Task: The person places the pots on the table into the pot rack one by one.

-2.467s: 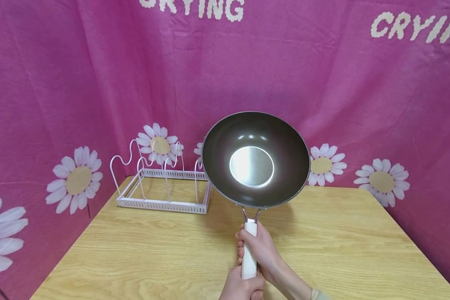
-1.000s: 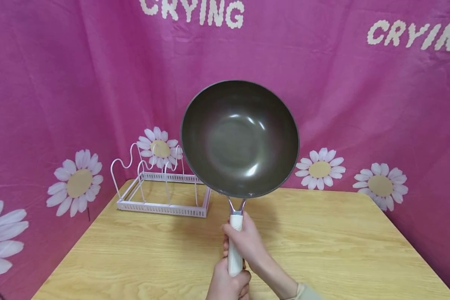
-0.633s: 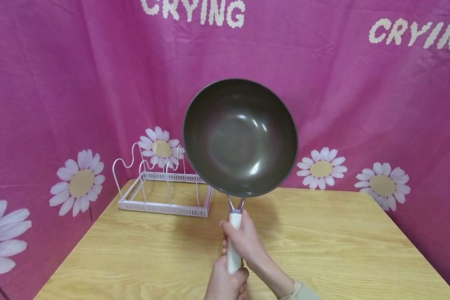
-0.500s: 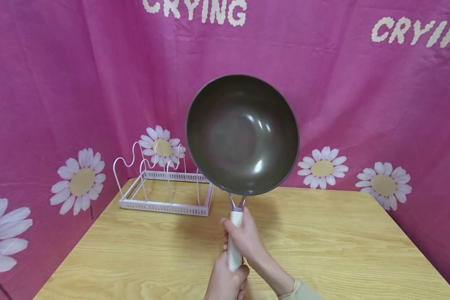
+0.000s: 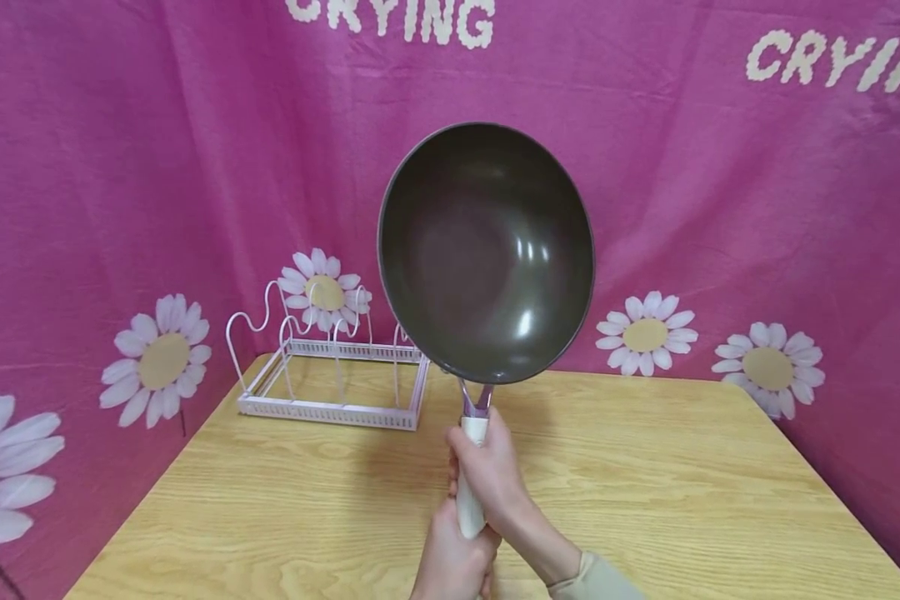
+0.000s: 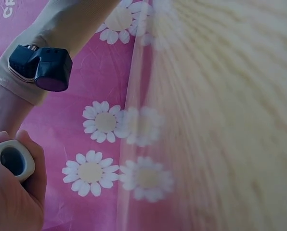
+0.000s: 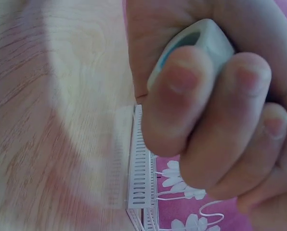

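Note:
A deep wok (image 5: 487, 250) with a dark brown inside is held up over the table, its bowl facing me and its white handle (image 5: 471, 508) pointing down. My right hand (image 5: 495, 471) grips the upper part of the handle, just under the metal fork that joins it to the bowl. Lower down, my left hand (image 5: 456, 554) is wrapped round the handle's end. The hollow handle end (image 6: 12, 161) shows inside a curled hand in the left wrist view. Curled fingers (image 7: 220, 115) also close round the handle in the right wrist view.
A pale wire rack (image 5: 330, 412) with several curved dividers stands on the wooden table (image 5: 682, 500) at the back left, partly behind the wok. A pink curtain (image 5: 682, 167) with daisies hangs behind and on both sides. A black wrist device (image 6: 52, 70) sits over a beige sleeve.
The wok has risen and tipped more upright, shifting slightly left since the earliest frame. Lately it has turned a little about its handle. Both hands keep their grip.

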Demonstrator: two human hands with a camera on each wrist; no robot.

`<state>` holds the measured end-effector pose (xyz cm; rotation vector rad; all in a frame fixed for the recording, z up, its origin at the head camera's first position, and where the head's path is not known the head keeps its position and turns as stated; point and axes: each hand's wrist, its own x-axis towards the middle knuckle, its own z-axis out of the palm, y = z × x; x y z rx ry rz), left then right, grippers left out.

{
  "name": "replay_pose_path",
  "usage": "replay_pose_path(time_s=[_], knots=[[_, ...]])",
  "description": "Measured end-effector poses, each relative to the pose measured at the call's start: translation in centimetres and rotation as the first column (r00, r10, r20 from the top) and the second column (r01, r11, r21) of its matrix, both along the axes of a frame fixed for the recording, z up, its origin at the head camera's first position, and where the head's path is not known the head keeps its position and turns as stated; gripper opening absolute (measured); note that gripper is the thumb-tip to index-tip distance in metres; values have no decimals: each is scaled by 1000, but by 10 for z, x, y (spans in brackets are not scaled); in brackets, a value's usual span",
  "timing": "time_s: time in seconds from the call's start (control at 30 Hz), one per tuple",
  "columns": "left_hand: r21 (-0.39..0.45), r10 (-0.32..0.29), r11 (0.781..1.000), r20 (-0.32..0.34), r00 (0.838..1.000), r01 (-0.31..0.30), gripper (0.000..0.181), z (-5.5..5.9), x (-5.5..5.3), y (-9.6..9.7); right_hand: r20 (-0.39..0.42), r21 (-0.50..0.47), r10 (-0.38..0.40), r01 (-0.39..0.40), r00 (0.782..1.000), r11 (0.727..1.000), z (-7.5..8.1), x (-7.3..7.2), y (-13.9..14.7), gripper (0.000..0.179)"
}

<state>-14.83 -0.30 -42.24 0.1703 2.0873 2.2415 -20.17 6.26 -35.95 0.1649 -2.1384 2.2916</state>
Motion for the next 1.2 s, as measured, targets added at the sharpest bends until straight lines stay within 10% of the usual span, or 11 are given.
replay_pose_path(time_s=[0.4, 0.7, 1.2], knots=[[39, -110, 993, -50, 993, 112, 12, 7, 5, -8, 10, -86, 5, -4, 1000, 996, 13, 4, -3, 14], [94, -293, 947, -126, 948, 305, 14, 15, 7, -18, -22, -117, 63, -65, 998, 991, 22, 10, -4, 13], [42, -54, 998, -59, 997, 56, 5, 18, 12, -18, -107, -34, 176, -180, 979, 983, 24, 9, -8, 13]])
